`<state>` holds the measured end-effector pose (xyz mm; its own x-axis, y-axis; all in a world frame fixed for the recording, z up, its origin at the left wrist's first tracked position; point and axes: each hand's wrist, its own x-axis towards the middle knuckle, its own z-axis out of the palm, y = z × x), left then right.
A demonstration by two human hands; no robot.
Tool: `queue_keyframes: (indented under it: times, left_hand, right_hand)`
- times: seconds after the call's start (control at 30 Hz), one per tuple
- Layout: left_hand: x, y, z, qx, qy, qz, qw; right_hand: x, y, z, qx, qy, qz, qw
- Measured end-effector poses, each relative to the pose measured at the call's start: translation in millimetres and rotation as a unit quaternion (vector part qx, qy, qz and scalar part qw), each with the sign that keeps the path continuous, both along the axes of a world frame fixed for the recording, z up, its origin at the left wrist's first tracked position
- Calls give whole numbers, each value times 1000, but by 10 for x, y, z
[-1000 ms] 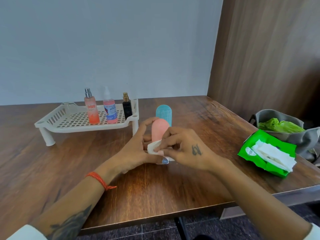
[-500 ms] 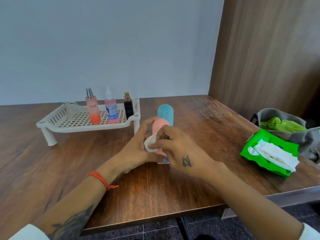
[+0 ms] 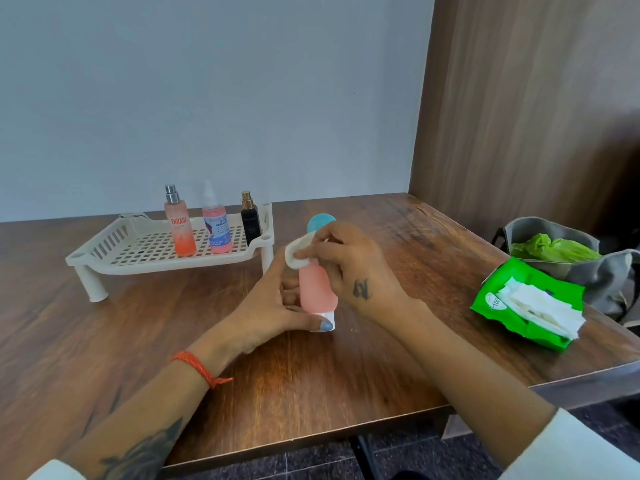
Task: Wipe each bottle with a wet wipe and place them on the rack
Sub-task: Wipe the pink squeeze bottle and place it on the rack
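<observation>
Pink bottle [image 3: 317, 289] standing cap-down on wooden table [image 3: 311, 375], mid-scene, just right of rack [image 3: 114, 252]. Left hand [image 3: 273, 306] wraps fingers round its lower half, thumb on white cap. Right hand [image 3: 353, 268] pinches folded wet wipe [image 3: 298, 252] against bottle's top. Blue bottle [image 3: 320, 221] right behind, mostly hidden. Rack already got three bottles along its right side: orange spray bottle [image 3: 180, 226], pink labelled bottle [image 3: 216, 230], small black bottle [image 3: 250, 221]. Green wipe pack [image 3: 530, 306] lies open at right edge, grey bag [image 3: 568, 258] beyond it.

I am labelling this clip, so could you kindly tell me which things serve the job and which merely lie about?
Job: pink tube bottle, white wet wipe, blue tube bottle, white slotted plastic rack, green wipes packet, left hand, right hand.
Lying about: grey fabric bag, green plastic inside.
</observation>
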<state>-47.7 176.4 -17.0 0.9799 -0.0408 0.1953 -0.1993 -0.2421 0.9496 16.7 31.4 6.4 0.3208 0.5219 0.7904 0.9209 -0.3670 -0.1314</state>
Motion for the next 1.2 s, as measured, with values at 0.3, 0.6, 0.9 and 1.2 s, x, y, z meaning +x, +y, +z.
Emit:
queue_keyframes:
  times: [0.3, 0.6, 0.9, 1.2]
  left_hand:
    - [9, -11, 12, 18, 13, 10, 1000]
    - [-9, -20, 28, 36, 2, 8, 999]
    - [6, 3, 26, 37, 18, 6, 999]
    - [3, -2, 17, 6, 20, 12, 1000]
  right_hand:
    - [-21, -29, -79, 136, 92, -64, 984]
    - [-158, -192, -212, 144, 302, -79, 939]
    - [-89, -166, 9, 192, 209, -73, 956]
    - [-129, -50, -86, 13, -76, -61, 995]
